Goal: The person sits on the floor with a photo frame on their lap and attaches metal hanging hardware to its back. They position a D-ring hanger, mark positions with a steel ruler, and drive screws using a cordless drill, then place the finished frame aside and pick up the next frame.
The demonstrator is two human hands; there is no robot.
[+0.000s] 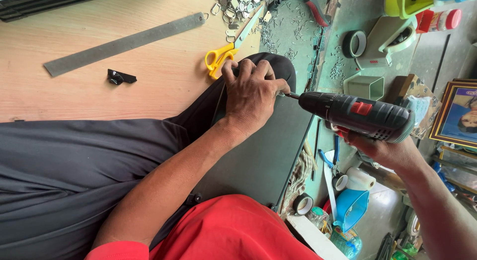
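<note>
Drill [358, 115] is what you are holding in your right hand [382, 149], and your fingers are wrapping tight around its handle. It is black with a red button, and it is lying sideways over the edge of the dark board [258, 155]. Its thin bit is pointing at your left hand [253, 93], right by your fingertips.

Your left hand is pressing down on the dark board, fingers curling and pinching at the spot where the bit is touching. You cannot tell what small thing is sitting under those fingers. The board is resting across your lap, over your dark trousers [64, 170].

Yellow scissors [226, 48] are lying just behind your left hand on the wooden table [99, 96]. A long metal ruler [124, 43] and a small black piece [119, 77] are sitting farther off. Lots of little nails [278, 39] and metal hooks [231, 6] are spreading near the scissors. Rolls of tape [354, 43] and a blue scoop [350, 208] are sitting past the drill.
</note>
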